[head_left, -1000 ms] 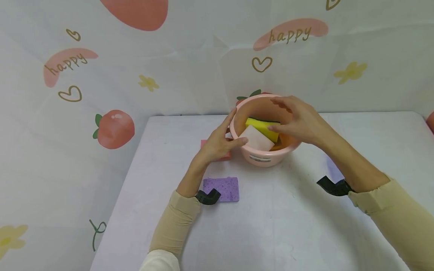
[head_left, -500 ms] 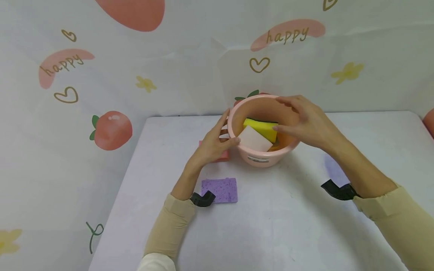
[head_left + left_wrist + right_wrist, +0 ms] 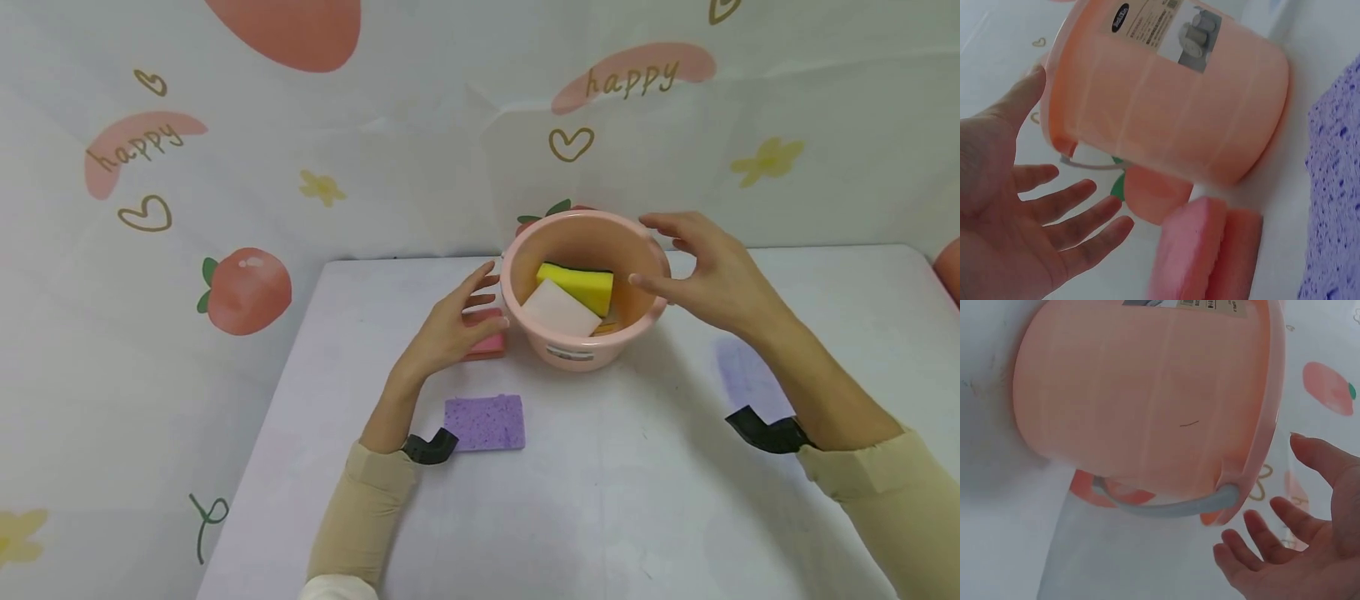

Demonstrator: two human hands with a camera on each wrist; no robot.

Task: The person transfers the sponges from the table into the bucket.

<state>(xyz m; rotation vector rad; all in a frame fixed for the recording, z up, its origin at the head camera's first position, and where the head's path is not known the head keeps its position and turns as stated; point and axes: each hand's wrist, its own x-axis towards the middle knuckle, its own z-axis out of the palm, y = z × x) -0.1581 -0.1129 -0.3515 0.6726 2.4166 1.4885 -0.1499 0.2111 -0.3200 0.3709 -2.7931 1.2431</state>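
Note:
A pink bucket (image 3: 574,354) stands upright at the back of the table, with a grey handle (image 3: 1172,506) hanging at its side. Inside lie a yellow sponge (image 3: 588,287) with a dark edge and a white sponge (image 3: 561,308); something orange-brown shows beneath them. My left hand (image 3: 446,329), fingers spread, is at the left rim; whether its thumb touches the rim I cannot tell. Just off the right rim is my right hand (image 3: 712,271), fingers loosely bent, holding nothing. Behind the left hand sits a pink-and-red sponge (image 3: 1188,250), partly covered in the head view.
A flat purple sponge (image 3: 486,422) lies on the white table (image 3: 585,500) in front of the pink one, near the left wrist. A faint purple patch (image 3: 742,375) marks the table beside the right forearm. A printed cloth (image 3: 420,125) hangs right behind the table.
Both hands have drawn apart from the bucket, the left one leftward and the right one rightward. The bucket and the sponges inside have stayed in place.

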